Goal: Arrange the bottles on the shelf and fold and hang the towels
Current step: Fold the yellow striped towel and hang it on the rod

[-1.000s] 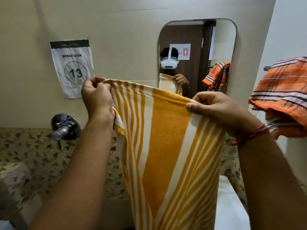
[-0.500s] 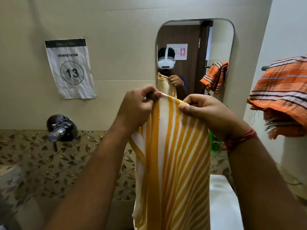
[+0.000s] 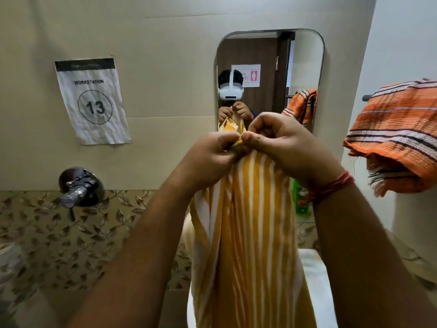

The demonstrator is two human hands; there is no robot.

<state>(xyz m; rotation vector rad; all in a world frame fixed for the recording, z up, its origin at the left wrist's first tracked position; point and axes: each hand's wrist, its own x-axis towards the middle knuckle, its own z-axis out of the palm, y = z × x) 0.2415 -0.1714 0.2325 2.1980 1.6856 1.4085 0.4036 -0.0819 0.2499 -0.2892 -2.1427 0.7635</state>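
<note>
Yellow striped towel point(image 3: 248, 233), hanging folded lengthwise: my left hand point(image 3: 210, 157) and right hand point(image 3: 283, 143) meet at its top edge, fingers pinched on the cloth.

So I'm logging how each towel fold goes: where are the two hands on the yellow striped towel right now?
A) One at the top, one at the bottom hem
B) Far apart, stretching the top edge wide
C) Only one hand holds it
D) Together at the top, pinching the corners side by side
D: the left hand and right hand meet at the top of the yellow striped towel, which hangs down narrow below them.
</note>
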